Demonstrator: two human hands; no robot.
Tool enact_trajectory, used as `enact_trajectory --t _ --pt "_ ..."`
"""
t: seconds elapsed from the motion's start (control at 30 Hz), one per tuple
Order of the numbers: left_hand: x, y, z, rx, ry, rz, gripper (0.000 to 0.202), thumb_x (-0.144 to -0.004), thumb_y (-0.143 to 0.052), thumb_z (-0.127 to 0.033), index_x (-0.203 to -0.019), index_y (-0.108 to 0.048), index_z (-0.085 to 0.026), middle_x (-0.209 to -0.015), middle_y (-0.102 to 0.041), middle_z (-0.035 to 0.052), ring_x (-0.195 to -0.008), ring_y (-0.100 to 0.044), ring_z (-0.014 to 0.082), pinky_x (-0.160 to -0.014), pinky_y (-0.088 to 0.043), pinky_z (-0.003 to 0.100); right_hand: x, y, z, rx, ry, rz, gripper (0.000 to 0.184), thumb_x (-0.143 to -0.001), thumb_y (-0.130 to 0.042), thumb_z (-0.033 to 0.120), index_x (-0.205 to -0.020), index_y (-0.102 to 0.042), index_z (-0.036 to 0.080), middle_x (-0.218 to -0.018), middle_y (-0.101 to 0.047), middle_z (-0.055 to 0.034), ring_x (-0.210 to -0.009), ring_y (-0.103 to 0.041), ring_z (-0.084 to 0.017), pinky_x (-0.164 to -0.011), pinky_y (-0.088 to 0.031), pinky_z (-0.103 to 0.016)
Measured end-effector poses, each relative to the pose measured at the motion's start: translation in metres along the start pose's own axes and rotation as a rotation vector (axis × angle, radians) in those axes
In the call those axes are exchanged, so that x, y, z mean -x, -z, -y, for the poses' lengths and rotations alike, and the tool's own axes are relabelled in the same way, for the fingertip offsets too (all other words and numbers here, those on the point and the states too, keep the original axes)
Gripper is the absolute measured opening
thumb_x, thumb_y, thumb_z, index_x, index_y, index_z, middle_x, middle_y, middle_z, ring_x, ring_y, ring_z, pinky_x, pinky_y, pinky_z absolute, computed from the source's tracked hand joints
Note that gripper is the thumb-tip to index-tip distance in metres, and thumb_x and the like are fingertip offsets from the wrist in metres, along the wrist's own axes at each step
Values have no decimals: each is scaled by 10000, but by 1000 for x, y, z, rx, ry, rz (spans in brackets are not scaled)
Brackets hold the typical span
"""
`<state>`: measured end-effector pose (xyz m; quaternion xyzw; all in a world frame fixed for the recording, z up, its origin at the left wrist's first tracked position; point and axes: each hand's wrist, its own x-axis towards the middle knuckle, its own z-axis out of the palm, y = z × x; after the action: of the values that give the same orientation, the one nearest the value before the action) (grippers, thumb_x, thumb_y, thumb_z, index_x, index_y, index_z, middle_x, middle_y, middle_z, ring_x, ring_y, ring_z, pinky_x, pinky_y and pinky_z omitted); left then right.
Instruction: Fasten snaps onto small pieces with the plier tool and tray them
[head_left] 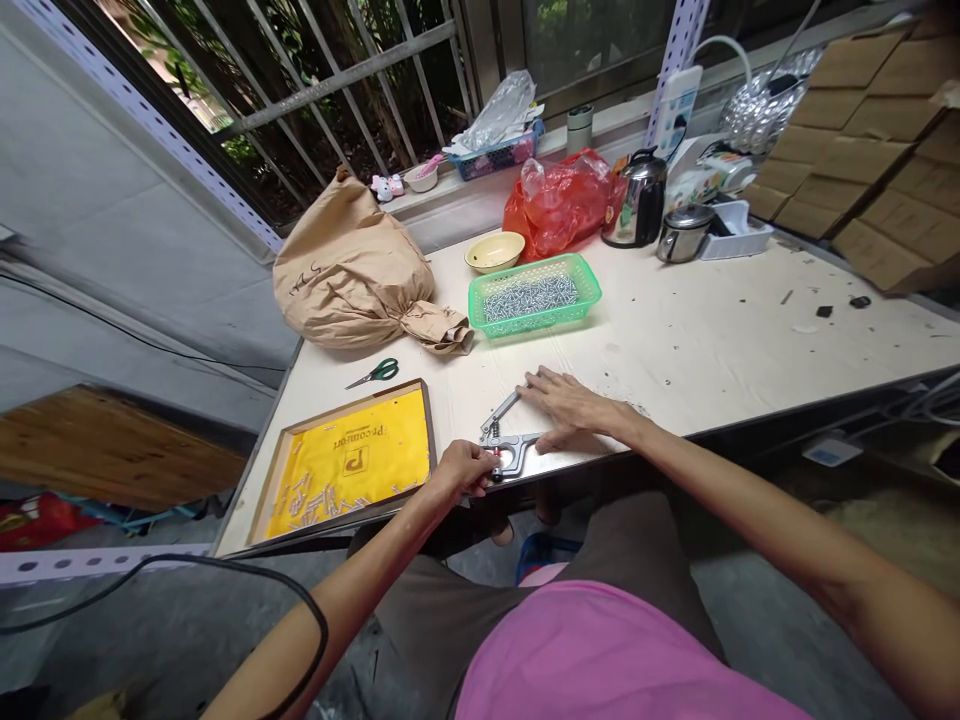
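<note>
A grey metal lever hand press (514,452) lies near the front edge of the table, its long lever raised at an angle. My left hand (465,468) is closed in a pinch at the red-tipped end of the press; whatever small part is between the fingertips is too hidden to make out. My right hand (566,408) reaches over the press from the right, palm down, with its fingers draped over the lever's end and the thumb against the frame. To the left lies a shallow tray (429,430) lined with yellow printed cloth, with many small pale pieces along its near side.
Behind the press stands a green basket (585,300) of small metal pins. Scissors (382,370) lie beyond the tray. Farther back are a brown paper sack (352,270), yellow bowl (495,250), red bag (559,205), kettle (637,200), metal cup (684,238) and stacked cardboard (840,130).
</note>
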<state>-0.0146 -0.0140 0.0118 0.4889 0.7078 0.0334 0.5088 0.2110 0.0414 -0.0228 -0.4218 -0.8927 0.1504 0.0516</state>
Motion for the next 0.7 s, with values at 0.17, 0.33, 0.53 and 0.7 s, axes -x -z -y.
enact_trajectory --t 0.17,0.33,0.53,0.7 --pt "4 -4 0 16 -14 -20 239 -784 -635 -268 -612 -549 -125 -392 -483 -55 -316 -442 63 -375 -380 177 -23 13 2 131 54 75 1006 -550 -691 699 -1320 -443 101 -1286 -460 -218 -1200 -367 -392 -965 -278 -588" --pt "8 -9 3 116 5 -66 231 -753 -685 -303 -680 -594 -103 -411 -491 -51 -338 -454 59 -389 -420 177 -21 21 13 212 46 96 816 -585 -690 681 -1140 -575 94 -1133 -536 -187 -1052 -448 -331 -888 -355 -480" --pt "6 -14 12 168 -28 -111 248 -759 -674 -337 -745 -620 -96 -448 -502 -41 -379 -492 86 -423 -477 224 -11 21 15 192 47 81 615 -657 -680 637 -983 -632 117 -1039 -571 -152 -1006 -481 -296 -803 -387 -394" --pt "12 -12 9 189 -23 -97 294 -735 -686 -393 -669 -587 -124 -462 -500 -38 -414 -497 84 -486 -474 225 -5 24 21 177 41 85 468 -690 -723 518 -926 -636 123 -996 -587 -137 -964 -505 -274 -740 -403 -352"
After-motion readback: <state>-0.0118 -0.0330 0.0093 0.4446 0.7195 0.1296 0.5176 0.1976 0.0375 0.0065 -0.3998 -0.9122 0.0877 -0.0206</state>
